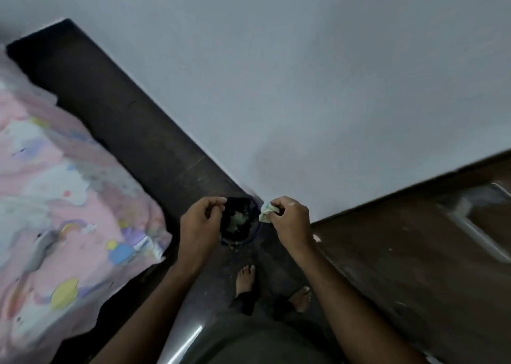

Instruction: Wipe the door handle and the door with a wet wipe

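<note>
At the far left lies a bed with a pink patterned sheet (69, 198), and beside it runs its dark wooden frame (116, 109) along the pale grey wall (304, 73). The left hand (199, 225) hangs at the left edge of a small dark bin (240, 222) that stands on the floor in the corner; its fingers are curled toward the thumb, but I cannot tell if they pinch anything. Inside the bin some pale crumpled material is visible — blurred. Just right of the bin, the right hand (290, 220) pinches a crumpled wet wipe (266, 212) with its fingertips, holding it above the bin's right rim. Below the hands 2 bare feet (244, 278) stand on the dark floor. At the right is the brown wooden door (414, 253) — on it a metal handle (478, 225) shows, blurred, well apart from the wipe.
</note>
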A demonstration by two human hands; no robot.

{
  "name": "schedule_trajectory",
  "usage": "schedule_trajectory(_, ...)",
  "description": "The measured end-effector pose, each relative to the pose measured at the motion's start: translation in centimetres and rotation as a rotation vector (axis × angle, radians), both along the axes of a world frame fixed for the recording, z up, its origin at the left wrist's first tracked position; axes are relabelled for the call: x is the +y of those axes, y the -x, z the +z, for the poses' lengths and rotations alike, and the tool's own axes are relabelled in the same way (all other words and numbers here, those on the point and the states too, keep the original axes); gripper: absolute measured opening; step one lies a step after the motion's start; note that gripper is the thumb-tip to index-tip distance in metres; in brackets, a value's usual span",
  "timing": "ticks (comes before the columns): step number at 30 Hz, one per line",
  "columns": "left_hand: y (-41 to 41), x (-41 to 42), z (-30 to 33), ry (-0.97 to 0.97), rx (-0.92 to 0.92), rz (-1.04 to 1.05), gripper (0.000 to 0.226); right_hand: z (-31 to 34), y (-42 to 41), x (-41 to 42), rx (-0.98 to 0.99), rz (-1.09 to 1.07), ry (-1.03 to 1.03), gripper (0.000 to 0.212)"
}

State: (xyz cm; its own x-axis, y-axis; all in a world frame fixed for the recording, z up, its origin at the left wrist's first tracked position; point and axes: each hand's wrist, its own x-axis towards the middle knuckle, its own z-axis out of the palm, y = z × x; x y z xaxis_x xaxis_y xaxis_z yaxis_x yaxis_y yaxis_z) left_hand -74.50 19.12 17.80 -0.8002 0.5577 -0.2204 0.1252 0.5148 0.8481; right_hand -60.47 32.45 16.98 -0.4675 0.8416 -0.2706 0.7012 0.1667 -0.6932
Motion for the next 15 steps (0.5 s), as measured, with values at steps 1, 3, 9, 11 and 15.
schedule_trajectory(1, 0.3, -0.9, -0.1, 0.002, -0.005, 0.026, 0.030, -0.8, 0.8, -0.1, -0.019, 0.035, 0.008, 0.017)
schedule_trajectory(3, 0.9, -2.6, -0.4, 0.008, -0.039, 0.082, 0.030, -2.0, 2.5, -0.6, -0.079, 0.087, 0.051, 0.030)
schedule_trajectory(9, 0.6, -4.5, -1.3, 0.026, -0.146, 0.181, 0.024, -4.2, 3.8, -2.0, -0.148, 0.074, 0.084, 0.031)
schedule_trajectory(11, 0.4, -4.5, -1.8, 0.006, -0.166, 0.171, 0.024, -4.3, 3.2, -2.7, -0.132, 0.102, 0.081, 0.027)
schedule_trajectory(15, -0.3, -4.0, -2.4, -0.001, -0.178, 0.108, 0.025, -4.2, 2.1, -3.3, -0.133, 0.087, 0.086, 0.023)
